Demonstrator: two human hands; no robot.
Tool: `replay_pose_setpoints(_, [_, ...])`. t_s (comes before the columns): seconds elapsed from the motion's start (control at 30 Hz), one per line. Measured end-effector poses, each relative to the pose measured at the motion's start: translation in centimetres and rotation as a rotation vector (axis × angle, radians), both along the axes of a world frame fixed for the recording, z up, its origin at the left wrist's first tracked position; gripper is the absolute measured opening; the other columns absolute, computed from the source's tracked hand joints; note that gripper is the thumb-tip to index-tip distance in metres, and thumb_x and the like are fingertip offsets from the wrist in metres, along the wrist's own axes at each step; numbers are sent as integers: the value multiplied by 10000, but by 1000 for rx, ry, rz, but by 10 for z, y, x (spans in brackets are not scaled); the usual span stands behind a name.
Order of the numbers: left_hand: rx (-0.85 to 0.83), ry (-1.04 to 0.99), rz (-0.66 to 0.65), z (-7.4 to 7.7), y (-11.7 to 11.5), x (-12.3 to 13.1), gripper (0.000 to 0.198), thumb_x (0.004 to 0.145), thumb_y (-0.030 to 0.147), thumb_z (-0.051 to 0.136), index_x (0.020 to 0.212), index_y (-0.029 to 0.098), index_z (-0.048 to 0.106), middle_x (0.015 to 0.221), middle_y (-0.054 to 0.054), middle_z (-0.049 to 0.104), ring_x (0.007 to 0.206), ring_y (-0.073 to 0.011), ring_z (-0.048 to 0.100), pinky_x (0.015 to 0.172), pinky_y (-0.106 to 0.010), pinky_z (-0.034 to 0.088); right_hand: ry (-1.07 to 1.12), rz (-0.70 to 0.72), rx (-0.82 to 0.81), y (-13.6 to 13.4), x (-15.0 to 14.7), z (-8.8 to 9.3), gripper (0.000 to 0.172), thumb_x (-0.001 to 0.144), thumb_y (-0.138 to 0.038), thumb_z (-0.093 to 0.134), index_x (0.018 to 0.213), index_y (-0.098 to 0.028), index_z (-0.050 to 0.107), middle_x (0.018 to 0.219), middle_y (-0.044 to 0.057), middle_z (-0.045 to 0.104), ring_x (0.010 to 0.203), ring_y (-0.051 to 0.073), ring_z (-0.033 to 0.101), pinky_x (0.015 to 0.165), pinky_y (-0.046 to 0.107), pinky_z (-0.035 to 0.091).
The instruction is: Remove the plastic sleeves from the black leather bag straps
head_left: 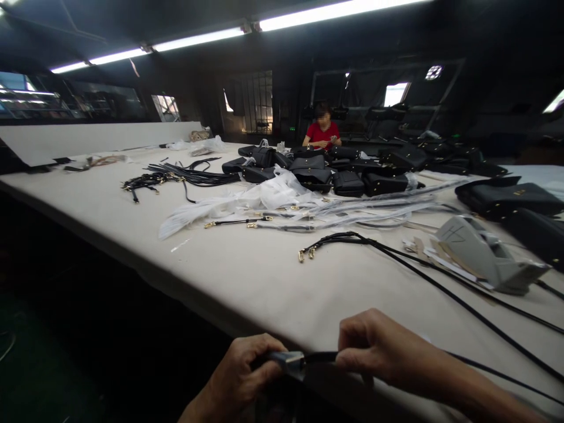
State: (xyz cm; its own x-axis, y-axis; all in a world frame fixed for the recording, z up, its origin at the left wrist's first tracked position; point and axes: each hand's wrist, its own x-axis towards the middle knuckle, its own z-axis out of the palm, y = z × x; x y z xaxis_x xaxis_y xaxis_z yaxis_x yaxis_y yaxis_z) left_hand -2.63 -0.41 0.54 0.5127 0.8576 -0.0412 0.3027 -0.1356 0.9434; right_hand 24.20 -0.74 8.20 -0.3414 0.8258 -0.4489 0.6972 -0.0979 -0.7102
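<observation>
At the bottom centre, the left hand [244,379] pinches a small silvery metal fitting [289,359] on the end of a thin black strap [321,356]. The right hand [374,352] nips the strap just beside it, over the table's near edge. Keeping the strap flat and untwisted at the fitting seems the point to mind. Mid-frame on the matte beige table [247,282] lie cord-like straps with gold clasps [308,252], a blocky grey tape dispenser [489,252] at right and crinkled plastic sleeves [264,200]. Beyond are smooth black handbags [317,170] and, upper centre, a person in red [322,134].

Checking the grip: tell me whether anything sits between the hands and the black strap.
Nothing visible does. The left hand and right hand both pinch the strap directly, at the table's near edge.
</observation>
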Motion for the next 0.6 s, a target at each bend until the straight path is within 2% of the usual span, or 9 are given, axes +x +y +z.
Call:
replay_pose_setpoints(0.07, [-50, -14, 11, 0, -2, -1, 132, 823, 235, 684, 914, 178, 760, 867, -30, 759, 810, -187, 672, 744, -227, 490, -65, -24, 85, -1, -1, 4, 174, 787, -316, 631, 728, -161, 683, 632, -17, 623, 580, 107, 514, 470, 186, 292])
replay_pose_setpoints(0.17, [-108, -15, 30, 5, -8, 5, 109, 761, 187, 708, 864, 173, 738, 802, -2, 726, 772, -173, 635, 689, -210, 467, -181, 5, 162, -8, -21, 16, 200, 786, -343, 631, 680, -178, 667, 609, -23, 591, 581, 111, 502, 461, 196, 265])
replay_pose_setpoints(0.23, [-149, -26, 36, 8, -10, 10, 96, 799, 238, 676, 820, 152, 715, 746, -7, 697, 705, -159, 608, 636, -213, 451, -207, 43, 159, -12, -36, 23, 168, 764, -339, 644, 692, -193, 684, 626, -25, 596, 589, 114, 513, 465, 197, 266])
replay_pose_setpoints(0.3, [-215, -67, 25, 9, -10, 11, 217, 845, 335, 643, 777, 134, 689, 698, -18, 672, 639, -148, 580, 590, -221, 434, -172, 71, 132, -12, -43, 26, 133, 753, -330, 648, 745, -216, 715, 674, -30, 623, 620, 118, 546, 480, 190, 293])
replay_pose_setpoints(0.4, [-225, -115, 56, 2, -8, -4, 406, 871, 498, 605, 706, 129, 638, 638, -15, 615, 594, -134, 533, 562, -224, 406, -68, 87, 81, -7, -32, 22, 141, 758, -308, 642, 816, -224, 740, 706, -34, 649, 658, 124, 574, 498, 180, 329])
replay_pose_setpoints(0.5, [-174, -87, 147, -7, -5, -27, 549, 894, 635, 500, 664, 143, 585, 585, 19, 509, 521, -99, 422, 501, -215, 335, 9, 64, 45, 1, -11, 16, 152, 780, -285, 623, 798, -185, 735, 655, -28, 639, 620, 118, 563, 505, 182, 338])
replay_pose_setpoints(0.6, [-142, -32, 127, -2, -6, -30, 576, 905, 668, 440, 681, 160, 593, 618, 12, 509, 545, -112, 437, 520, -222, 363, -19, 44, 55, -2, -13, 12, 165, 786, -305, 623, 794, -190, 741, 662, -25, 642, 617, 122, 566, 503, 188, 336])
